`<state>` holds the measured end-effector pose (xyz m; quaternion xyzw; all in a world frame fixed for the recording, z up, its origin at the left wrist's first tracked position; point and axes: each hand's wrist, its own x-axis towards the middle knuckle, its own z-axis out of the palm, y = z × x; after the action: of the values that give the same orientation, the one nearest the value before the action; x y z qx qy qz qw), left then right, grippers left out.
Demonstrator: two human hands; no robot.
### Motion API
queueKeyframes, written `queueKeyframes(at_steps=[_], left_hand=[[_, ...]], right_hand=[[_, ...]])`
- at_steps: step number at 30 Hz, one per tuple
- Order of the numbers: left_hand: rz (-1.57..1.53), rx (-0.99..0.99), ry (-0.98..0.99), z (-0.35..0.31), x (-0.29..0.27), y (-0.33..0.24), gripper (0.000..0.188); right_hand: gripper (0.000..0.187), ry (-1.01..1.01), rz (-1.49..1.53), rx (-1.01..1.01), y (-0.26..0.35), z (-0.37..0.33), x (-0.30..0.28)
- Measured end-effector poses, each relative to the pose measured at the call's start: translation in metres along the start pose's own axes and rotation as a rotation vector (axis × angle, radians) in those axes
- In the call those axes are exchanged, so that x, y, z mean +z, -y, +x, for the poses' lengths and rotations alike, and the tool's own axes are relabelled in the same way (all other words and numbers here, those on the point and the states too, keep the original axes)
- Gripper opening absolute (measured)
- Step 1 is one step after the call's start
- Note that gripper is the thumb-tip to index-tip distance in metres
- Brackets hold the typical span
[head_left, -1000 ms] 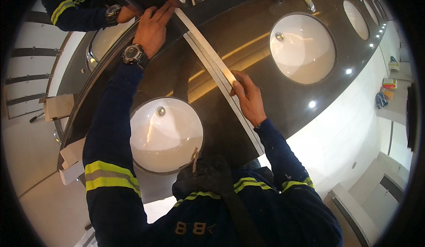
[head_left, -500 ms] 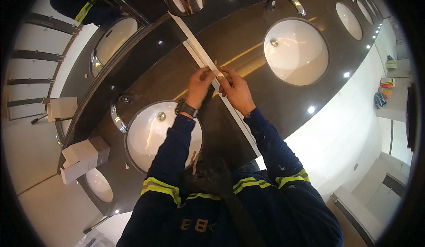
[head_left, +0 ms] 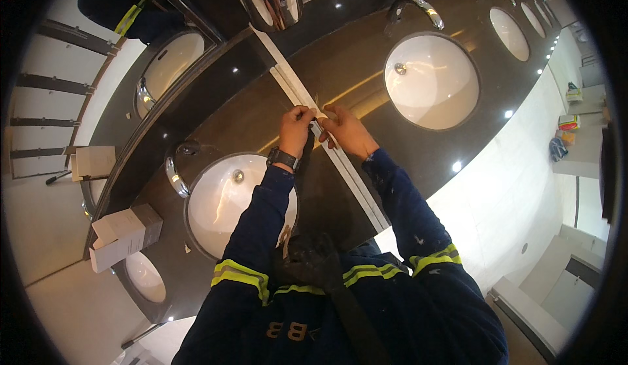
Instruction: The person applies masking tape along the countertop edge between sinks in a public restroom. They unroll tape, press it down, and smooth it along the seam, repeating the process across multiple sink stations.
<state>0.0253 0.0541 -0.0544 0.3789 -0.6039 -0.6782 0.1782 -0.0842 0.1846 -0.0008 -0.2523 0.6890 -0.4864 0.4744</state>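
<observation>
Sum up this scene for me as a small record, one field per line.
Left hand: bent over the pale strip; grip unclear
Right hand: beside the left, also at the strip
Strip: lies across the dark counter, between two white sinks
Watch: dark, on the left wrist
Box: white, open, on the counter, left of the nearer sink

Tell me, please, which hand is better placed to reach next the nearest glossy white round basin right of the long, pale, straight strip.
Probably the right hand: it is nearer to the basin, mostly on that side of the strip. The left hand is farther away, with the right hand partly between.
</observation>
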Motion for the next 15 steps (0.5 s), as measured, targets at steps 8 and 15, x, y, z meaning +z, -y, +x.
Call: queueKeyframes(at_steps=[8, 15], left_hand=[[0.071, 0.117, -0.101, -0.005, 0.015, 0.012, 0.017], [-0.281, -0.114, -0.029, -0.014, 0.027, 0.010, 0.021]], right_hand=[[0.041, -0.069, -0.004, 0.098, -0.023, -0.010, -0.004], [0.026, -0.189, -0.136, -0.042, -0.032, -0.002, 0.008]])
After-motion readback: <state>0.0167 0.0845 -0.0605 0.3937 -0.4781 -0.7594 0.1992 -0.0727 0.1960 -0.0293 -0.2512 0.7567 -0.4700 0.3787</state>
